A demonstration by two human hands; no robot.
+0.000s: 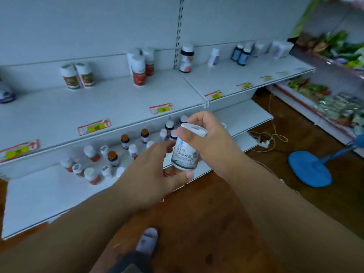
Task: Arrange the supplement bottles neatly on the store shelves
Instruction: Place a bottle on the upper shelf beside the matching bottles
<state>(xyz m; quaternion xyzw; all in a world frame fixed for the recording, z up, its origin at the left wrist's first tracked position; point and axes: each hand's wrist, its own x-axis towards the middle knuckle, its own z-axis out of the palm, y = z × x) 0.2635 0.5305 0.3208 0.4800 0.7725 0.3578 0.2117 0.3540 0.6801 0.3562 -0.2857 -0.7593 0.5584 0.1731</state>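
I hold a white supplement bottle (185, 154) with a dark printed label and a white cap in front of the shelves. My right hand (208, 140) grips it round the cap and upper body. My left hand (155, 172) cups its lower part, thumb under the base. On the upper shelf (110, 107) stand small groups of bottles: two green-labelled ones (77, 75), three red-and-white ones (140, 65), a dark one with a pink label (186, 59), a white one (213, 57) and two blue ones (241, 54). Several bottles (110, 154) stand scattered on the lower shelf (39, 198).
Price tags (94, 127) line the upper shelf's front edge. A blue fan base (310, 168) and loose white cables (266, 138) lie on the brown floor at the right. Another rack with packaged goods (334, 107) runs along the far right. My foot (147, 241) shows below.
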